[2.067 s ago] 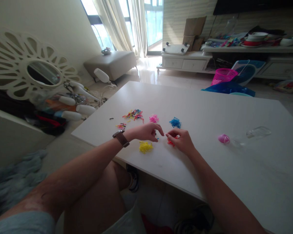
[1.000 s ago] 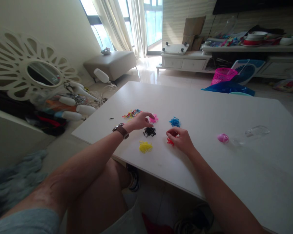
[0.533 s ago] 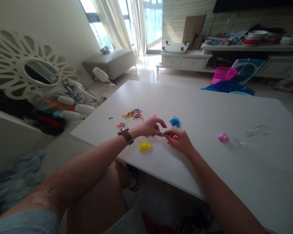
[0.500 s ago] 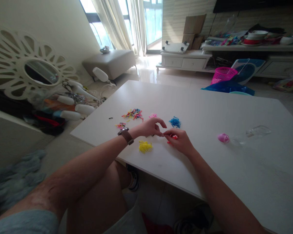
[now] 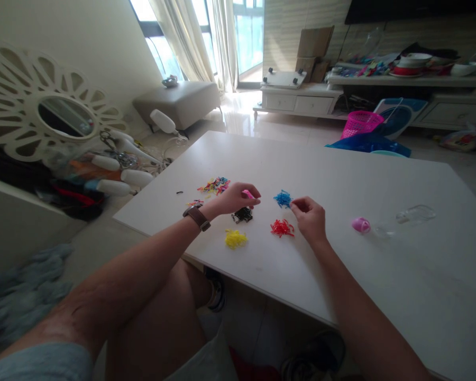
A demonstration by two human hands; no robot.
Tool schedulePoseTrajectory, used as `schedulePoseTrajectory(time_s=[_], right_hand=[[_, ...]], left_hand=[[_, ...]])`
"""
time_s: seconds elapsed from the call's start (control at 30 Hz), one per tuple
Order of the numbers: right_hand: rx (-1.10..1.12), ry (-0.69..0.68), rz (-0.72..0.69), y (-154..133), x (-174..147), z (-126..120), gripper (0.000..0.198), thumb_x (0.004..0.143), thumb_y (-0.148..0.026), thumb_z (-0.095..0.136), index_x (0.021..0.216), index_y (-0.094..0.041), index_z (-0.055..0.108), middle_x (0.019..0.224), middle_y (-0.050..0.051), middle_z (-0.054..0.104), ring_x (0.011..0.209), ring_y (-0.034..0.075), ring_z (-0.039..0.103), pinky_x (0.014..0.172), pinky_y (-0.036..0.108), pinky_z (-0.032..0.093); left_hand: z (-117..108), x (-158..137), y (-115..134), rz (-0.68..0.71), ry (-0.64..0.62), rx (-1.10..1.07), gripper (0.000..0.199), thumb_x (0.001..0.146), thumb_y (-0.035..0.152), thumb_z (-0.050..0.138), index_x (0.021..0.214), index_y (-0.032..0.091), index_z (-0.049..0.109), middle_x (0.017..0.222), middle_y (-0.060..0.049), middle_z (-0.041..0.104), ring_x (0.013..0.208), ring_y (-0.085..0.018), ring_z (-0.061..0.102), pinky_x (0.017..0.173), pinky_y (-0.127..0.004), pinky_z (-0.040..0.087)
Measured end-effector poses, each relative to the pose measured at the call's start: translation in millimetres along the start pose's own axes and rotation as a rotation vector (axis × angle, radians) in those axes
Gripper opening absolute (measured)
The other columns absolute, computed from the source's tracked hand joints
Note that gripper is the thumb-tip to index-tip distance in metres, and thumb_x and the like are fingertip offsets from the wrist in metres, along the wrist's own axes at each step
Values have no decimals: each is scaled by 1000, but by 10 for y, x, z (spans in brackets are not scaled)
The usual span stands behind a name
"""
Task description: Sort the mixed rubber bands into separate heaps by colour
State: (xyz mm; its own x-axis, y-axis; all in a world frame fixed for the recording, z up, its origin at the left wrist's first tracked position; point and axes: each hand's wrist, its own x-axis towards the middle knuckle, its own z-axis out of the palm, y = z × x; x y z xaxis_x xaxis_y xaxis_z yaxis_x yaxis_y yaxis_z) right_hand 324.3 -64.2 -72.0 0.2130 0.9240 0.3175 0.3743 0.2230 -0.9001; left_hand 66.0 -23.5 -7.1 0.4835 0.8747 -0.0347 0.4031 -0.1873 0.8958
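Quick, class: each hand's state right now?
Left hand: open, over the pink bands.
Right hand: pinched closed by the blue bands; anything held can't be told.

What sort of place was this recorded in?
Probably a home's living room: a padded bench stands near long curtains, and a low white cabinet sits below what looks like a television.

No words or numbers are showing clearly enough to read. Near three o'clock, a plastic bag (image 5: pixel 456 139) is showing a red patch, but it is looking too blurry.
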Motion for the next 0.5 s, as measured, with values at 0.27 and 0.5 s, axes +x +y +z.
schedulePoseTrajectory(time_s=[0.27,0.5], right_hand=[[-91,1,27,160,36,18,20,78,-38,69,81,-19,75,78,7,76,71,23,71,72,35,57],[-164,-25,-55,176,44,10,22,82,-34,63,88,-18,77,89,9,79,78,24,72,80,38,58]], left_hand=[[-102,-96,88,1,74,-6,26,83,37,74,90,13,70,83,-8,72,69,-15,70,57,-23,48],[-131,-148,146,-25,83,-3,22,84,34,74,89,13,69,77,-6,70,70,-15,71,58,-22,49]])
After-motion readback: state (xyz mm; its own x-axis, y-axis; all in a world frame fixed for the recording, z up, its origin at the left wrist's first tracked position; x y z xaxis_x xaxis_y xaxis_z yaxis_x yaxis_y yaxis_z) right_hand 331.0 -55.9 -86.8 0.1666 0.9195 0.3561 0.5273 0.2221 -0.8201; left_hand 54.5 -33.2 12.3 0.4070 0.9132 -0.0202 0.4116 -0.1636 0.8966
